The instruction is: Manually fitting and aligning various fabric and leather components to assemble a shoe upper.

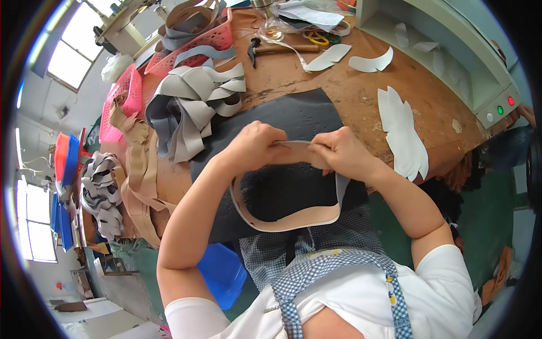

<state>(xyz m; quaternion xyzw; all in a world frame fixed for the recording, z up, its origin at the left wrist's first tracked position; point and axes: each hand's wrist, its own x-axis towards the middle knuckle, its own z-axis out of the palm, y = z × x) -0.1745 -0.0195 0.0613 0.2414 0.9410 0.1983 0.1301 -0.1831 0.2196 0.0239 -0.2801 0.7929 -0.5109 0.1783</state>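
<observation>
A long flat strip point(302, 219) bends round into a loop, beige on its inner face and pale grey along the edge. My left hand point(257, 148) pinches it at the upper left of the loop. At the upper right my right hand point(345, 153) grips it with thumb and fingers. A short stretch of strip spans the gap between both hands. The loop's lower part hangs toward my checked apron. Beneath it lies a black mat point(316, 110) on the brown worktable point(361, 82). The fingertips are partly hidden behind the strip.
Grey strips point(195, 101) and tan strips point(138, 152) pile up on the left beside pink baskets point(127, 90). A hammer point(288, 49) and yellow-handled scissors point(317, 38) lie at the back. White cut pieces point(402, 133) and a machine with buttons point(491, 104) stand right. A blue bin point(223, 274) sits below.
</observation>
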